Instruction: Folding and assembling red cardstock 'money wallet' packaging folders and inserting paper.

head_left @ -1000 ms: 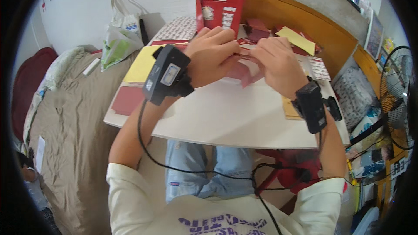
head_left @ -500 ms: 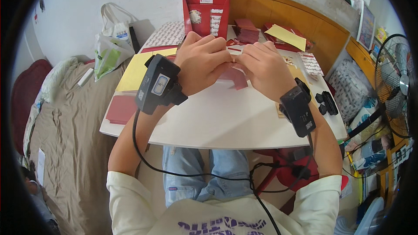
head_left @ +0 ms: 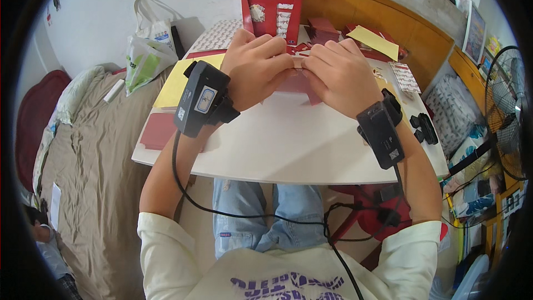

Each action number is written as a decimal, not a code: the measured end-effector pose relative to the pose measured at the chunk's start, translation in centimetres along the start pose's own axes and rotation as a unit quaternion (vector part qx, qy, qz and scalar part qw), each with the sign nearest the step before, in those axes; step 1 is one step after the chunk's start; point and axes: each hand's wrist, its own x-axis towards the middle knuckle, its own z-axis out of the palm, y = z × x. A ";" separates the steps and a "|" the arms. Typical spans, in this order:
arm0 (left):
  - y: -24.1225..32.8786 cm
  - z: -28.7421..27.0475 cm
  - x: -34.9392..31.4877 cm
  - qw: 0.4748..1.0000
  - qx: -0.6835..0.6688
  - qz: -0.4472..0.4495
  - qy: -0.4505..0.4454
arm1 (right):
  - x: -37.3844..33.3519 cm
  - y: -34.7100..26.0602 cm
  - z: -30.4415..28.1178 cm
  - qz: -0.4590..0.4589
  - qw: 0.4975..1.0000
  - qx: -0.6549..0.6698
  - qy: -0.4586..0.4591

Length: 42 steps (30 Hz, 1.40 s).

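Observation:
My left hand [head_left: 257, 68] and my right hand [head_left: 343, 78] meet above the far half of the white table [head_left: 277, 144]. Both are closed, with thumbs and fingertips pinched along the upper edge of a dull red piece of card [head_left: 295, 84]. The card hangs below the fingertips, and the knuckles cover part of it. What the fingers do at its edge is too small to make out. Behind the hands stands a red display box [head_left: 272, 8] with a light oval and a patterned strip on its front.
Yellow sheets [head_left: 172, 86] and dull red cards [head_left: 158, 130] lie at the left. Stacked red cards [head_left: 323, 30], another yellow sheet [head_left: 375, 43] and black earbuds-like pieces [head_left: 425, 129] are back and right. A fan [head_left: 506, 111] stands right; a bed [head_left: 94, 178] left. Cables hang from my wrist devices.
The whole view has shifted slightly, so the table sits a little higher and further right. Both hands keep their pinch on the card, which hangs at a slightly different angle.

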 end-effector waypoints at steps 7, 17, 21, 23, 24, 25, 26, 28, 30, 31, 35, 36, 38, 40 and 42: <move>0.0 0.3 0.1 1.000 0.001 -0.007 -0.001 | -0.2 0.4 0.3 -0.008 1.000 0.001 -0.003; 0.3 -0.5 0.7 0.998 0.023 -0.046 -0.032 | -0.6 1.2 -0.2 0.004 1.000 0.015 -0.008; 0.2 -0.2 0.2 0.999 0.033 -0.037 -0.019 | -0.3 0.9 0.4 0.000 1.000 -0.007 0.011; 0.2 -0.1 0.3 0.999 0.029 -0.036 -0.013 | -0.1 0.6 0.6 -0.003 1.000 0.006 0.022; 0.3 0.0 0.4 0.999 0.028 -0.020 -0.003 | -0.1 0.6 0.6 -0.002 1.000 0.006 0.021; 0.4 0.0 0.5 1.000 0.027 -0.005 0.008 | -0.1 0.5 0.5 -0.001 1.000 0.002 0.013; 0.4 0.1 0.4 1.000 0.026 -0.005 0.007 | -0.1 0.6 0.5 0.000 1.000 -0.002 0.005; 0.4 0.1 0.2 0.999 0.017 -0.023 0.015 | -0.1 0.7 0.6 -0.002 1.000 -0.002 0.004; 0.1 -0.3 -0.2 0.999 0.024 -0.033 0.013 | -0.3 0.8 0.6 -0.005 1.000 -0.002 0.002; -0.1 -0.6 -0.3 0.999 0.031 -0.041 0.011 | -0.5 0.9 0.6 0.006 1.000 -0.005 0.000; -0.4 -1.2 -0.6 0.998 0.043 -0.046 -0.028 | -0.2 0.5 0.7 0.019 1.000 -0.015 0.002; -0.4 -1.1 -0.6 0.998 0.053 -0.034 -0.020 | 0.0 0.3 0.6 0.018 1.000 -0.014 0.003; -0.3 -0.9 -0.6 0.998 0.062 -0.023 -0.011 | 0.4 -0.1 0.6 0.020 1.000 0.006 0.014; -0.2 -0.7 -0.6 0.998 0.058 0.004 0.009 | 0.5 -0.1 1.2 0.007 1.000 0.003 0.026; -0.3 -0.7 -0.7 0.998 0.063 0.002 0.013 | 0.4 -0.2 1.4 -0.007 0.999 0.000 0.038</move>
